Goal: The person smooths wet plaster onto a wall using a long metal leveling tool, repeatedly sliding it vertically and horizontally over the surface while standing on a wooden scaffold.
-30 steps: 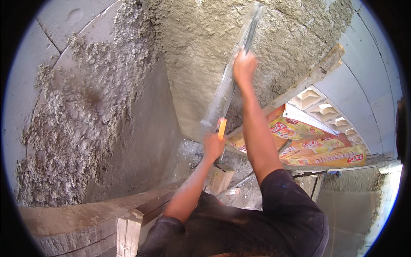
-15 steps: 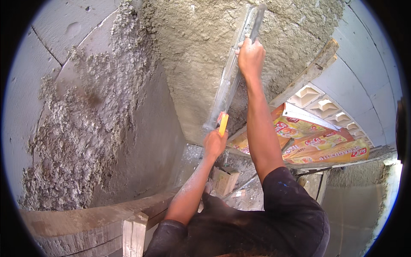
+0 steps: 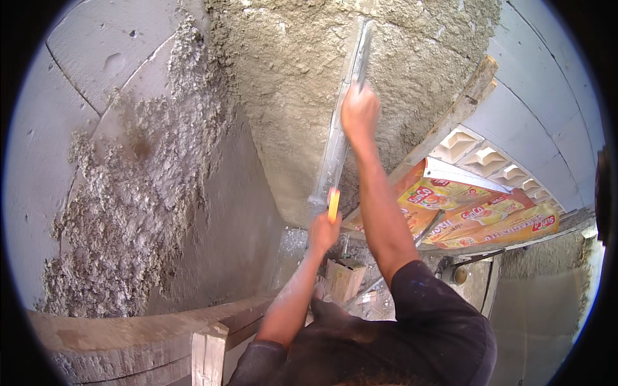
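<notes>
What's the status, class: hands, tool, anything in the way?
Left hand closed on yellow piece, at long bar lower end. Right hand closed higher up. Bar slants across rough plaster. Wooden batten off right, apart.

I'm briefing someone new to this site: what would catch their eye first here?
Probably the brightly printed orange-yellow sheeting at right, below the pale hollow blocks. Next, the long straightedge running up the rough plastered wall in the centre, with the right hand on its upper part and the left hand holding a yellow-orange handle by its lower end. At left, a coarse grey mortar patch stands out.
</notes>
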